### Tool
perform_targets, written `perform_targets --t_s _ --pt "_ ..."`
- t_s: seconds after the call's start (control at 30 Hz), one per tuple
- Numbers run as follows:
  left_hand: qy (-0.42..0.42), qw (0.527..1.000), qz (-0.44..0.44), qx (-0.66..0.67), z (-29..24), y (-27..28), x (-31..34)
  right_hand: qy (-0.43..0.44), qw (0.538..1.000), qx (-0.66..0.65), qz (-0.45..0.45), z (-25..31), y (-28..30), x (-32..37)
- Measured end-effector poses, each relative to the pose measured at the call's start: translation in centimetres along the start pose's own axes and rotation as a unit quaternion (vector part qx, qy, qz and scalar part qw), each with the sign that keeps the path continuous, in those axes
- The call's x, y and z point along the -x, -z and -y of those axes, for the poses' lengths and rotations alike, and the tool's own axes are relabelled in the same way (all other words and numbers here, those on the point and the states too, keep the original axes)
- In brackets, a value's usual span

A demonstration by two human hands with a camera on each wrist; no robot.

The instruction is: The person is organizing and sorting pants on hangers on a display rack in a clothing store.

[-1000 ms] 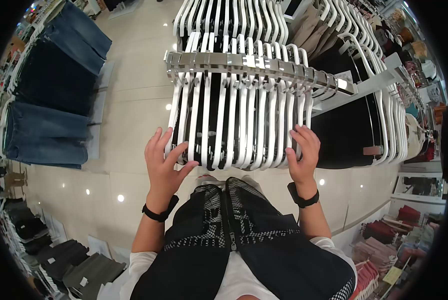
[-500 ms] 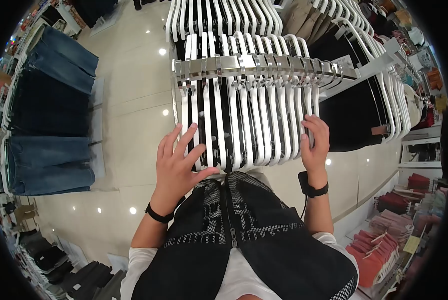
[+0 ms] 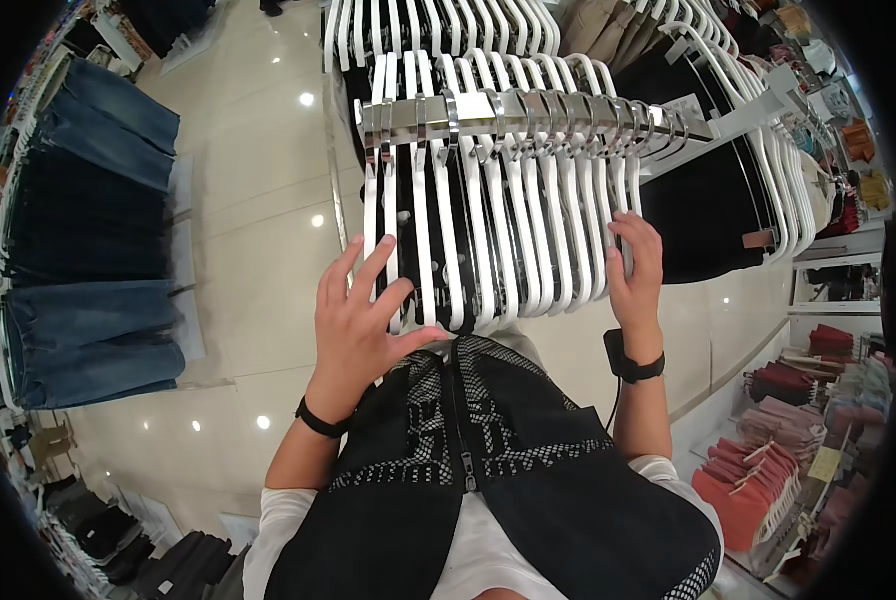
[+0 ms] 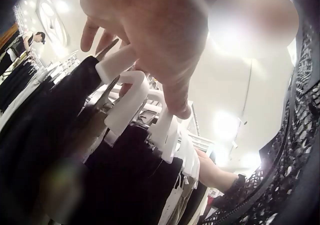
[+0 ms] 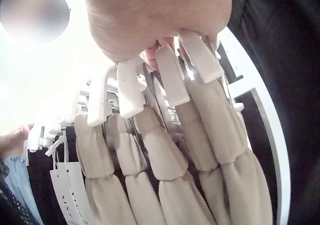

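Observation:
In the head view, white hangers [image 3: 521,230] hang in a close row from a shiny metal rail [image 3: 473,112]. My left hand [image 3: 353,322] lies over the row's left end, fingers spread and thumb stretched to the near edge. Its thumb meets a white hanger [image 4: 162,130] in the left wrist view, above black garments [image 4: 132,172]. At the opposite end, my right hand [image 3: 636,272] touches the outermost hangers with slightly bent fingers. Beige trousers [image 5: 165,157] hang from hanger clips [image 5: 132,87] beneath it in the right wrist view, where the palm hides most of its fingers.
Jeans [image 3: 93,335] hang on a rack at the left. A second row of hangers [image 3: 438,25] lies beyond the rail, and black garments [image 3: 713,215] hang at its right. Red and pink clothes [image 3: 753,485] fill a lower-right shelf. Another person [image 4: 31,40] stands in the background.
The head view has shifted. Both hands now lie farther right in it, the right one also higher. My left fingers have spread wider, and gaps show between hangers at the left end.

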State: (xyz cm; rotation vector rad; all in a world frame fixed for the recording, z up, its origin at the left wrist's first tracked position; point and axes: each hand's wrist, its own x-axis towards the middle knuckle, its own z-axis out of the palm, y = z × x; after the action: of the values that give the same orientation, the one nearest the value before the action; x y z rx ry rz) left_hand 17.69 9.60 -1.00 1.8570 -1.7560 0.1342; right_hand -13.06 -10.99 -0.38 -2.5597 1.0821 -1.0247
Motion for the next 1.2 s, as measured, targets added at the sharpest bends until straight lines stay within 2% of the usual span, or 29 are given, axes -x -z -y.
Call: perform_targets --t_s 0.5,1.2 --pt "-0.013 1.0 -0.016 0.01 0.3 -0.4 0.2 -0.001 1.0 0.009 -0.008 -0.1 -0.4 0.3" --pt "0.032 0.997 -0.034 0.067 -1.1 -0.8 0.1 0.004 1.0 0.002 0.009 0.1 0.4 0.3"
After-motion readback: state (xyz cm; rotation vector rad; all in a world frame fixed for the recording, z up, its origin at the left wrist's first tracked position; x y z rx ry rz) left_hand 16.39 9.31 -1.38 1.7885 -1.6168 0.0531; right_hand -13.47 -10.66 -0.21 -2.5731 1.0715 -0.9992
